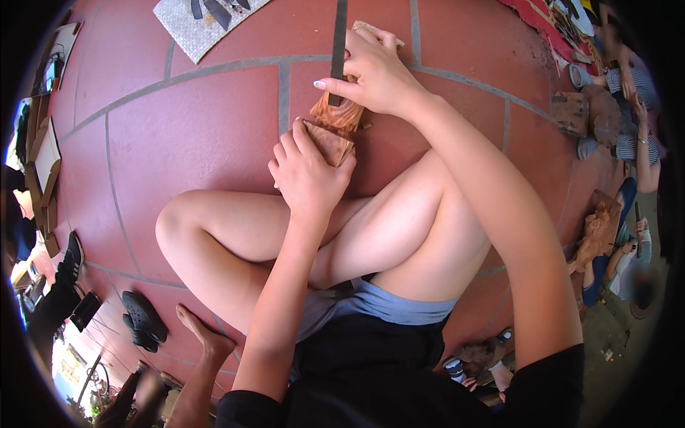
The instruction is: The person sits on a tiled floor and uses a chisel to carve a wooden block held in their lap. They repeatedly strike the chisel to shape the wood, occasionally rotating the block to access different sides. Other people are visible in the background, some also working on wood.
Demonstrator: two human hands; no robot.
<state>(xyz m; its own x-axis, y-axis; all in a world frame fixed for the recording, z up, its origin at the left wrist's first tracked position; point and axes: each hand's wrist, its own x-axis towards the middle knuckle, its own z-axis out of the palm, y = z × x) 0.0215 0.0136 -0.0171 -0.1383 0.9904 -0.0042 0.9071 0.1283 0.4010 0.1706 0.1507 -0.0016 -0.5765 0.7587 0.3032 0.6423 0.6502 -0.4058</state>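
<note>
I sit cross-legged on the red tiles. My left hand (308,170) is closed round the near end of a brown grained wooden block (330,145). Just beyond it lies a reddish-brown wooden piece (346,118) with a scooped-out curve; whether the two are joined I cannot tell. A long dark flat metal bar (340,43), file-like, runs from the top edge down to this curve. My right hand (378,75) grips the bar near its lower end, thumb across it and the other fingers partly hidden. Past its knuckles shows a pale wooden edge (378,32).
A whitish woven mat (203,28) with dark tools lies far left. Dark clogs (143,319) and a bare foot (203,335) are at lower left. Cardboard boxes (46,164) line the left side. Other people sit at right, near a wooden stump (573,114) and a carved wood piece (599,227).
</note>
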